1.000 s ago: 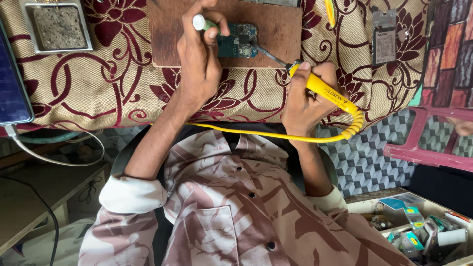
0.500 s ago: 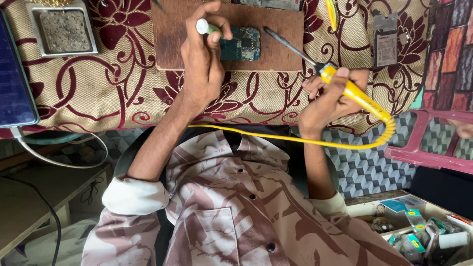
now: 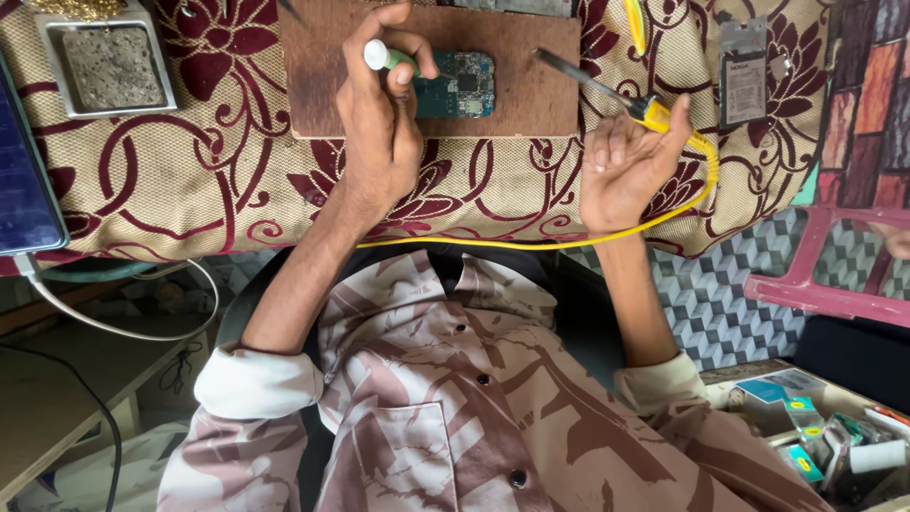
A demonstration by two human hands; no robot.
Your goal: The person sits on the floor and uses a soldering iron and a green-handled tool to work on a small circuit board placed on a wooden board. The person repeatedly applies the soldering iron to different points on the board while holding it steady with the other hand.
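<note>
My left hand [image 3: 379,123] grips a small tool with a green and white handle [image 3: 379,55]. It presses down beside a blue-green circuit board [image 3: 464,85], which lies on a brown wooden board [image 3: 531,95]. My right hand [image 3: 626,166] is turned palm up to the right of the wooden board. Its fingers loosely hold a yellow-handled soldering iron [image 3: 654,114]. The iron's metal tip [image 3: 559,66] points left over the wooden board, apart from the circuit board. A yellow cable [image 3: 531,245] runs from the iron along the table's front edge.
A floral cloth [image 3: 209,171] covers the table. A metal tray with a sponge [image 3: 109,62] sits at the back left, and a dark screen [image 3: 24,180] at the left edge. A grey phone part [image 3: 742,71] lies at the right. A pink-framed mirror [image 3: 825,294] and a box of small items [image 3: 825,436] lie lower right.
My right hand drew the soldering iron back from the circuit board to the right and upward, and turned palm up with a looser hold. My left hand stayed on the board.
</note>
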